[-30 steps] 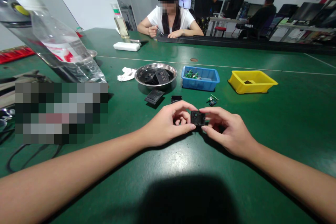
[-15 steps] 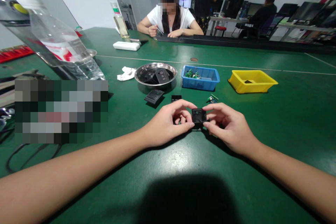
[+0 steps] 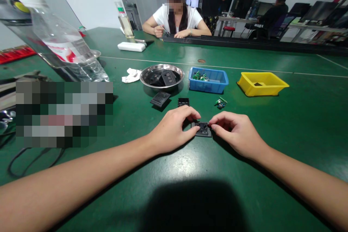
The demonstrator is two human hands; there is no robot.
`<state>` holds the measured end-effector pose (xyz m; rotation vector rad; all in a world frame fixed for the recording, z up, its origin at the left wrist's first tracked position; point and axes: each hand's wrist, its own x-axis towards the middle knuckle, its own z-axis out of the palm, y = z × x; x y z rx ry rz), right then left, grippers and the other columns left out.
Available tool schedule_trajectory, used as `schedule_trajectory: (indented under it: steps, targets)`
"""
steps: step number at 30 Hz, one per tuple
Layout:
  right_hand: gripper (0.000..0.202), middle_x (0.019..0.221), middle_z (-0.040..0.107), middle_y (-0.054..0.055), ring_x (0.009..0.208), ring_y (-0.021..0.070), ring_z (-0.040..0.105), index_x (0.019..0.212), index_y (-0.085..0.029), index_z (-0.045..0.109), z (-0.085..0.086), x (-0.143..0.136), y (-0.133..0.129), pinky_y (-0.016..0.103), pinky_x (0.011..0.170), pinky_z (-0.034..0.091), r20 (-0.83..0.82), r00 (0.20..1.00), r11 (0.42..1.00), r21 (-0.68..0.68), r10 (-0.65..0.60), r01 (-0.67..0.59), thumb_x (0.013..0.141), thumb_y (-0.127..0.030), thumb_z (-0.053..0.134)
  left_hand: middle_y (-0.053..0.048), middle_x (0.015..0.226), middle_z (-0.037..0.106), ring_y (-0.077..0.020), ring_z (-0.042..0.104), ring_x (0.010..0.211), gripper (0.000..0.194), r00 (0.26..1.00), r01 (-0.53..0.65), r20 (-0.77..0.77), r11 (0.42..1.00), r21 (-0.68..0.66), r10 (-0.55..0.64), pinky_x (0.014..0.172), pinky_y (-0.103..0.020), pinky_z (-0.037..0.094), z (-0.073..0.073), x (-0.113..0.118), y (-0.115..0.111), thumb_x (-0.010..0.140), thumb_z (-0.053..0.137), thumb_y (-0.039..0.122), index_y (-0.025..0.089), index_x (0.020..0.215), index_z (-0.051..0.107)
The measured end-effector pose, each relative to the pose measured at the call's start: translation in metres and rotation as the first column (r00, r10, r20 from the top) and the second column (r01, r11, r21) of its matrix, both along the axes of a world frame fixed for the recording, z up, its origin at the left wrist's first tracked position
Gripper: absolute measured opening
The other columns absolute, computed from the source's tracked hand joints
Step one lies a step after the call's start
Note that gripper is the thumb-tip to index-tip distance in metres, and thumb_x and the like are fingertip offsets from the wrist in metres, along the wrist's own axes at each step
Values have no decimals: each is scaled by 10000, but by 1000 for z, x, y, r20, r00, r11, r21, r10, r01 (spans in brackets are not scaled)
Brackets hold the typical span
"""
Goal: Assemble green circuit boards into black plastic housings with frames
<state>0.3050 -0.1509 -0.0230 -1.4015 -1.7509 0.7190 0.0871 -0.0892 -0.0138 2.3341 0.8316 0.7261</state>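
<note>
A square black plastic casing part (image 3: 202, 129) lies open side up on the green table between my hands. My left hand (image 3: 176, 127) steadies it from the left, the thumb on its near left part and the fingers at its far left edge. At its right edge, the thumb and forefinger of my right hand (image 3: 235, 130) are drawn together. Whether they pinch something small or only the rim is too small to tell. Just beyond lie another black part (image 3: 183, 102), a small green circuit board with components (image 3: 221, 103) and a flat black cover (image 3: 160, 99).
Farther back stand a steel bowl (image 3: 144, 80) of black casings, a blue bin (image 3: 209, 86) holding green boards and a yellow bin (image 3: 262, 90) with a dark piece inside. Bottles (image 3: 67, 47) stand at left. Opposite sits a person (image 3: 178, 21) at a long black bar.
The casing part, held up between both hands before, now lies lower and flatter on the table. My right fingers have drawn closer together at its right edge.
</note>
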Motion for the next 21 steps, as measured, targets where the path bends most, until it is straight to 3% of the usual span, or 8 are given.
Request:
schedule_trajectory:
  steps: [6, 11, 15, 21]
  targets:
    - [154, 914, 689, 52, 685, 135, 590, 999, -184, 739, 5, -2, -1, 266, 621, 487, 111, 988, 983, 138, 108, -123, 852, -211, 703, -63, 1012, 712, -212, 654, 976, 142, 992, 102, -76, 995, 16, -100, 890, -336, 496, 0, -1, 2, 895, 679, 275, 182, 1001, 695]
    - [242, 984, 709, 61, 782, 156, 630, 1085, -202, 728, 4, -1, -1, 287, 708, 518, 186, 960, 959, 149, 211, -240, 843, -203, 734, -74, 1085, 700, -233, 634, 1043, 232, 982, 162, -105, 987, 14, -160, 929, -366, 493, 0, -2, 1, 890, 702, 340, 196, 1070, 677]
    - [138, 931, 714, 51, 719, 140, 616, 991, -197, 745, 3, 0, -1, 271, 654, 506, 169, 967, 965, 148, 192, -217, 863, -178, 699, -90, 1133, 663, -259, 599, 1072, 359, 967, 185, -188, 982, 41, -174, 950, -404, 486, 1, -3, 0, 841, 757, 385, 200, 1132, 658]
    - [99, 831, 726, 52, 715, 162, 644, 888, -184, 759, 2, 0, -1, 282, 633, 490, 88, 992, 987, 124, 87, -98, 881, -188, 660, -92, 1113, 646, -259, 593, 1060, 341, 962, 149, -242, 987, 63, -130, 949, -407, 480, -1, -3, 0, 871, 721, 381, 183, 1139, 648]
